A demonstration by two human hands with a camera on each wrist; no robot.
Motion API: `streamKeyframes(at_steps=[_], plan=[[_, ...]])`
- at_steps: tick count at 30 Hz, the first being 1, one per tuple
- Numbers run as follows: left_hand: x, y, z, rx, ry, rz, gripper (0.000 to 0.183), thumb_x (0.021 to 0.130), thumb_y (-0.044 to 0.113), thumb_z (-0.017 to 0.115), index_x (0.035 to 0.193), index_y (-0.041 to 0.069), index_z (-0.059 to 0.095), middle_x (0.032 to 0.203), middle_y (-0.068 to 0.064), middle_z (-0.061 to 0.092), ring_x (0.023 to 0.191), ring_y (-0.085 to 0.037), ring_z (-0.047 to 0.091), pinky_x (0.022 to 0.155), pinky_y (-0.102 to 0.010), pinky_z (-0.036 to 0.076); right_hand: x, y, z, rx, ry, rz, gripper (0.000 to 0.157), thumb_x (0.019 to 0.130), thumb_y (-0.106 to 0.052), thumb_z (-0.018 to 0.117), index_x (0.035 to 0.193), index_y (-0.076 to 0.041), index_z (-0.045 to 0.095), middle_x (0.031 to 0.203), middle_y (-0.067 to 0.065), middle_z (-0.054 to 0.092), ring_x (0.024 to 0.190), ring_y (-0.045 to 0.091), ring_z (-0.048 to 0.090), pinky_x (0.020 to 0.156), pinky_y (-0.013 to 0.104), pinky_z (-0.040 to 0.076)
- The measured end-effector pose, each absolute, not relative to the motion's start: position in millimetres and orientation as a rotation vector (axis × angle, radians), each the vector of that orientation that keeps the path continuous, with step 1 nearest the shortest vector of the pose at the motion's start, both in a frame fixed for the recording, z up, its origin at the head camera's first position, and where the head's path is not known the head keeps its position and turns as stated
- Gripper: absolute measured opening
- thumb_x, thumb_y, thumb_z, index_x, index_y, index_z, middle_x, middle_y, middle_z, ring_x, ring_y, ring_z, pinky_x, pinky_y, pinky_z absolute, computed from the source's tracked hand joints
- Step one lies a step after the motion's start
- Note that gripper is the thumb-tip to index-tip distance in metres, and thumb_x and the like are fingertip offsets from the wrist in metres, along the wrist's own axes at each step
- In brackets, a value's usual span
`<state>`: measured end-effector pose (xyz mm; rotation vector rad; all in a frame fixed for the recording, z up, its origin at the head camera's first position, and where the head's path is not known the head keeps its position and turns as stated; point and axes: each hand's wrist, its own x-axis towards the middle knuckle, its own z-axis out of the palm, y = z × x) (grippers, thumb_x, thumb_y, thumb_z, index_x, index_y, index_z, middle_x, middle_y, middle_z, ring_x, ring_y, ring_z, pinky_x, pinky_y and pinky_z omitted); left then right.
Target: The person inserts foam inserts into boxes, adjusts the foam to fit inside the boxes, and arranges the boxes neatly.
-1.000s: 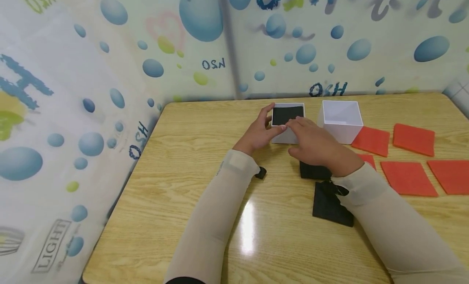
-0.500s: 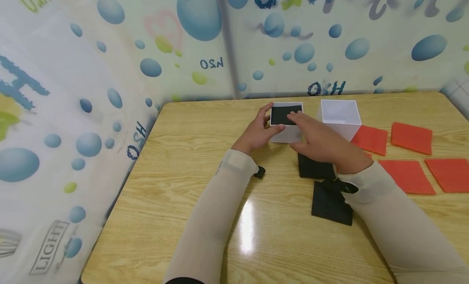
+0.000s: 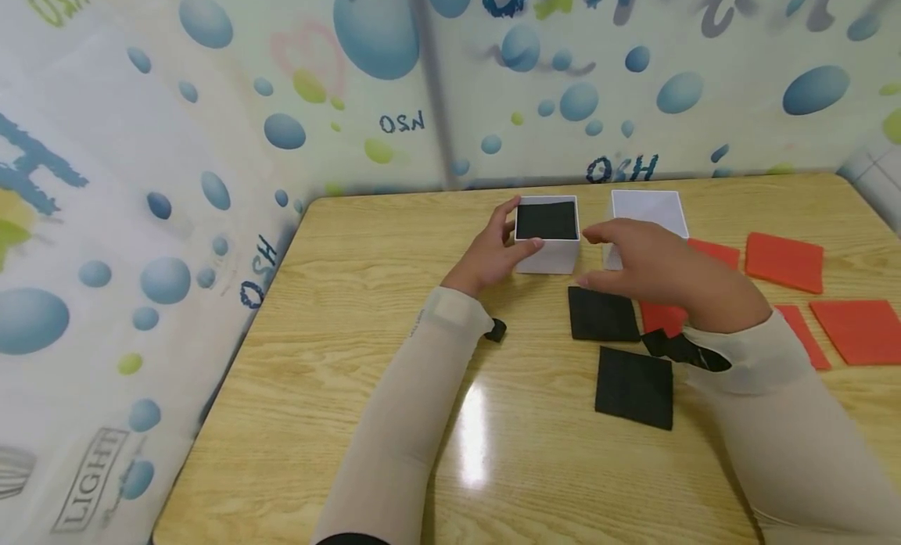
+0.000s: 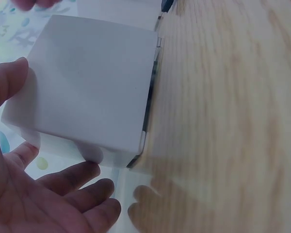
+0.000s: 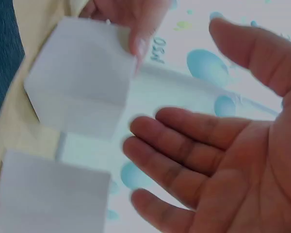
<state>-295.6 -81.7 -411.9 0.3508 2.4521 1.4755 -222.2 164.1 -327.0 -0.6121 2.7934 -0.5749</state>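
Note:
At the back of the table, my left hand [image 3: 484, 257] grips a white square box [image 3: 549, 259], thumb on its front rim and fingers along its left side. A black square sheet [image 3: 546, 220] lies inside, close under the rim. The left wrist view shows the thumb and fingertips against the box walls [image 4: 92, 82]. My right hand [image 3: 669, 267] hovers right of that box with nothing in it; in the right wrist view its fingers [image 5: 174, 165] are relaxed and spread. It partly covers a second white box [image 3: 647, 210].
Two black squares [image 3: 633, 389] lie on the table [image 3: 338, 373] in front of the boxes. Several red squares [image 3: 784, 262] are laid out at the right, some partly hidden by my right arm. A patterned wall [image 3: 479, 99] stands right behind the table's back edge.
My right hand has lifted off the black sheet in the box and moved right, toward the second box. The left hand keeps its grip on the first box.

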Motion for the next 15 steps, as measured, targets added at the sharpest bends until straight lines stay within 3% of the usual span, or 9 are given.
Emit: streamKeyframes(at_steps=[10,15], plan=[[-296,-83,-412,0.349,2.440,1.491,0.087,0.101,0.041,0.071,0.168,0.040,0.017,0.169,-0.009,0.037,0.154,-0.028,0.041,0.126,-0.050,0.032,-221,180,-325,-0.449,2.643,-0.459,0.082,0.086,-0.042,0.087,0.145,0.004,0.054,0.144,0.028,0.060,0.131,0.046,0.056,0.103,0.065,0.050],[-296,-83,-411,0.373,2.432,1.494,0.087,0.101,0.040,0.071,0.169,0.037,0.016,0.170,-0.011,0.036,0.155,-0.028,0.039,0.126,-0.050,0.032,-221,179,-334,-0.435,2.645,-0.407,0.078,0.080,-0.039,0.093,0.136,0.003,0.059,0.129,0.023,0.065,0.112,0.038,0.062,0.090,0.057,0.057]])
